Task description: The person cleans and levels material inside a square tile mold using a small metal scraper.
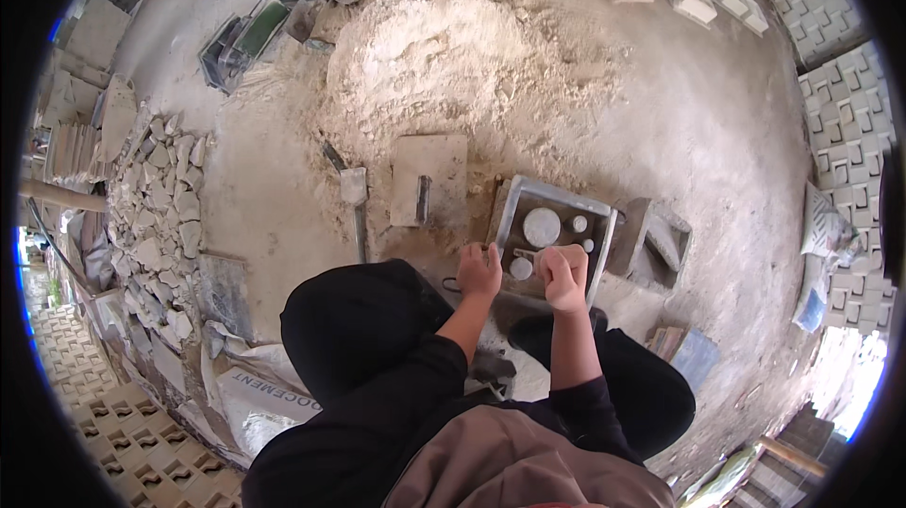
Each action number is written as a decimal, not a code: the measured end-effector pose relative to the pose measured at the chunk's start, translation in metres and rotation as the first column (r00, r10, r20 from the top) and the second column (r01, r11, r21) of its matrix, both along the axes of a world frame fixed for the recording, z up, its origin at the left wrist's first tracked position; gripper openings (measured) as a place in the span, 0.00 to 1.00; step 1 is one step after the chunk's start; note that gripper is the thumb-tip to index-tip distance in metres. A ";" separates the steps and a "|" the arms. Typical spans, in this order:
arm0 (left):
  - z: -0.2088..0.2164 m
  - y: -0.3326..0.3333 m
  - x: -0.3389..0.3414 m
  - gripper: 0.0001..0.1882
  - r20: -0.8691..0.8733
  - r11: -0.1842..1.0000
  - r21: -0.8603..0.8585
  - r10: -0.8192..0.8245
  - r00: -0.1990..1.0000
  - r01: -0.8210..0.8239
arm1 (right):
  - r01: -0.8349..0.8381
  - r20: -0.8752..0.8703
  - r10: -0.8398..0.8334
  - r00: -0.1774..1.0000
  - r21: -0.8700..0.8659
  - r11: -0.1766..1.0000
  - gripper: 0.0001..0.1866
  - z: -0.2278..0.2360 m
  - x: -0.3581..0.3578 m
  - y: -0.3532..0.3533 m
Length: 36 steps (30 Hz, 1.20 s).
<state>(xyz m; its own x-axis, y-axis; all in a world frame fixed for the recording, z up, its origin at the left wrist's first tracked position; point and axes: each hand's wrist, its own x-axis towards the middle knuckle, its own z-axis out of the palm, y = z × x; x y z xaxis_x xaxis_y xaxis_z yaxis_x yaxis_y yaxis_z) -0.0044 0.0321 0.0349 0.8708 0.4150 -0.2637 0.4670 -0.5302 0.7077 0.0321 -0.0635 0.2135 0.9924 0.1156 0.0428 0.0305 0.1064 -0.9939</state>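
Observation:
A rectangular metal-rimmed mould (566, 194) sits on the ground in front of me, slightly turned. Inside it lie a large round pale disc (542, 227) and several smaller ones, such as the disc (521, 268) beside my right hand. My right hand (563, 274) is closed above the mould's inside; a small pale piece shows by its fingers, too little to name. At the mould's left edge is my left hand (479, 270), fingers up and loosely bent, with nothing visible in it. Whether it touches the rim is unclear.
Beyond the mould rises a heap of pale powder (434, 41). Left of the mould lie a flat board (406, 164) with a handle and a long-handled tool (354, 187). A grey box-shaped mould (646, 249) stands right. Broken pieces (156, 216) pile far left.

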 end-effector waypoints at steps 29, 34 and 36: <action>0.003 0.004 0.003 0.20 -0.007 1.000 0.030 -0.001 1.000 0.001 | 0.248 0.156 -0.289 0.945 0.240 0.939 0.24 -0.008 0.008 0.010; 0.005 0.003 0.003 0.19 -0.001 1.000 0.004 -0.007 1.000 0.007 | 0.203 0.286 -0.218 0.933 0.081 0.976 0.22 -0.014 -0.002 0.017; 0.003 0.003 0.002 0.19 -0.003 0.999 0.035 0.005 1.000 -0.005 | 0.263 0.279 -0.268 0.922 0.057 0.963 0.21 -0.007 -0.001 0.018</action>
<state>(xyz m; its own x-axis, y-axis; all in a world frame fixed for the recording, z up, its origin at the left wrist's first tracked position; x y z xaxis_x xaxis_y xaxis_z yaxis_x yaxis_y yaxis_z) -0.0020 0.0346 0.0380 0.8679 0.4286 -0.2513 0.4718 -0.5523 0.6873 0.0306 -0.0456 0.2066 0.9333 -0.1536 0.3245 0.3383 0.0735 -0.9382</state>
